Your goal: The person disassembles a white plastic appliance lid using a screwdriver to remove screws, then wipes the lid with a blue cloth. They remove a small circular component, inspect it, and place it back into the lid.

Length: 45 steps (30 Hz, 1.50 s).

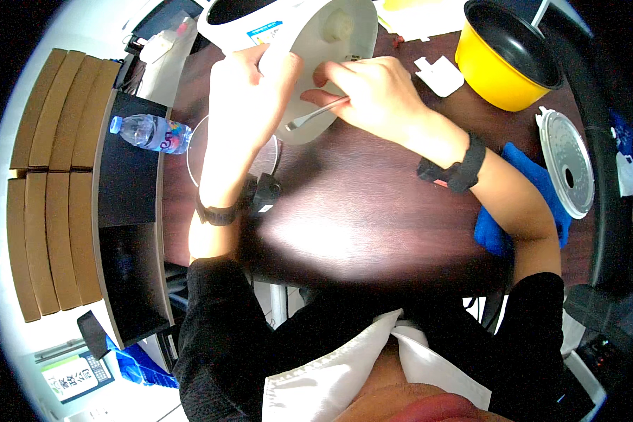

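A white round appliance body [309,42] lies tipped on the dark brown table [359,211], its underside facing me. My left hand [250,91] grips its left side and steadies it. My right hand [373,95] holds a thin metal tool [315,114] like a pen; the tool's tip points left against the white underside. Both wrists wear black bands.
A yellow pot with a dark inside [503,60] stands at the back right, a round metal perforated lid [566,162] and a blue cloth [524,204] beside it. A plastic water bottle [151,132] lies on a black side stand. Brown flat boxes [49,176] lie at left.
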Available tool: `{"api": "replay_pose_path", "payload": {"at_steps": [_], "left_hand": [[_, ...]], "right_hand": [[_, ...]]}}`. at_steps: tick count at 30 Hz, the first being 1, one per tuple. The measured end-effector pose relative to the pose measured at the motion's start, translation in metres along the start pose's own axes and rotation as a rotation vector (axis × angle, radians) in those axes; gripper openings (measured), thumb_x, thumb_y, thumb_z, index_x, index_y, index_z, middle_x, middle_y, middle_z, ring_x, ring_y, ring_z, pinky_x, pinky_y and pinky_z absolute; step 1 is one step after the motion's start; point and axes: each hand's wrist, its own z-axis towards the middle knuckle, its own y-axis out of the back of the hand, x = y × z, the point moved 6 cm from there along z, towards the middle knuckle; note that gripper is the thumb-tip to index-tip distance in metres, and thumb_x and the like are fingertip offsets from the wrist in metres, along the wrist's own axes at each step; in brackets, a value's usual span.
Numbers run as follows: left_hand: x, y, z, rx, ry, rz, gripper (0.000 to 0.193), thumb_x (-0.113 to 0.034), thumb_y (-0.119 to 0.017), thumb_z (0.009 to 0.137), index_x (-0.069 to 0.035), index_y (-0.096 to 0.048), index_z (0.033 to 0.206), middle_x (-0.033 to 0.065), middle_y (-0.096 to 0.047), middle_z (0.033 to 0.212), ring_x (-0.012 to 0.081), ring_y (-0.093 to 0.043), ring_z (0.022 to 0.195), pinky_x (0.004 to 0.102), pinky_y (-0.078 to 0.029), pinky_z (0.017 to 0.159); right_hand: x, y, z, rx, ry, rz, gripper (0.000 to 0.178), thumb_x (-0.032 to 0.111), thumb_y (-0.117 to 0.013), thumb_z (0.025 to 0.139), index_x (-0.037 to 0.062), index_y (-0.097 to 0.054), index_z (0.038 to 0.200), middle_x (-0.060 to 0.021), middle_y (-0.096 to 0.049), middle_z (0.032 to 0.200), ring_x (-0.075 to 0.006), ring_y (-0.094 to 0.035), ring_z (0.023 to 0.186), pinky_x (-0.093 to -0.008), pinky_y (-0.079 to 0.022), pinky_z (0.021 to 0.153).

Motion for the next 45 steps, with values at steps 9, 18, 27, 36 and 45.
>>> {"api": "replay_pose_path", "payload": {"at_steps": [9,18,27,36,45], "left_hand": [[-0.008,-0.002,0.001,-0.023,-0.180,0.028,0.025,-0.021,-0.055,0.077,0.003,-0.061,0.073,0.0183,-0.058,0.061,0.0234,-0.060,0.054,0.0308,-0.046,0.053],[-0.009,-0.002,0.001,-0.010,-0.199,0.085,0.028,-0.025,-0.056,0.078,0.001,-0.064,0.074,0.0166,-0.061,0.063,0.0219,-0.064,0.058,0.0299,-0.047,0.055],[-0.008,-0.002,0.002,-0.004,-0.173,0.074,0.030,-0.027,-0.056,0.079,0.002,-0.065,0.076,0.0157,-0.062,0.062,0.0194,-0.063,0.058,0.0291,-0.046,0.055],[-0.008,-0.003,0.002,0.001,-0.130,0.005,0.029,-0.025,-0.055,0.081,0.002,-0.064,0.075,0.0149,-0.062,0.064,0.0190,-0.063,0.058,0.0284,-0.047,0.056],[-0.008,-0.003,0.001,0.016,-0.140,0.024,0.029,-0.023,-0.053,0.082,0.003,-0.062,0.073,0.0146,-0.061,0.063,0.0168,-0.060,0.056,0.0284,-0.045,0.054]], "right_hand": [[0.011,-0.008,0.005,-0.167,0.009,-0.034,0.019,0.022,-0.067,0.072,0.0069,-0.059,0.080,-0.0104,-0.060,0.067,-0.0277,-0.062,0.058,-0.0373,-0.051,0.051],[0.012,-0.009,0.002,-0.169,-0.001,-0.019,0.021,0.020,-0.068,0.068,0.0085,-0.059,0.083,-0.0066,-0.060,0.072,-0.0253,-0.063,0.062,-0.0358,-0.052,0.053],[0.014,-0.006,0.003,-0.140,0.026,-0.054,0.028,0.019,-0.070,0.066,0.0100,-0.059,0.090,-0.0056,-0.060,0.074,-0.0239,-0.064,0.062,-0.0346,-0.053,0.053],[0.012,-0.010,0.003,-0.133,-0.042,-0.027,0.026,0.018,-0.069,0.065,0.0058,-0.057,0.085,-0.0082,-0.061,0.074,-0.0253,-0.064,0.064,-0.0352,-0.053,0.055],[0.016,-0.005,0.004,-0.192,0.010,-0.013,0.029,0.018,-0.070,0.064,0.0048,-0.057,0.087,-0.0092,-0.061,0.077,-0.0256,-0.064,0.068,-0.0352,-0.052,0.058]]}}
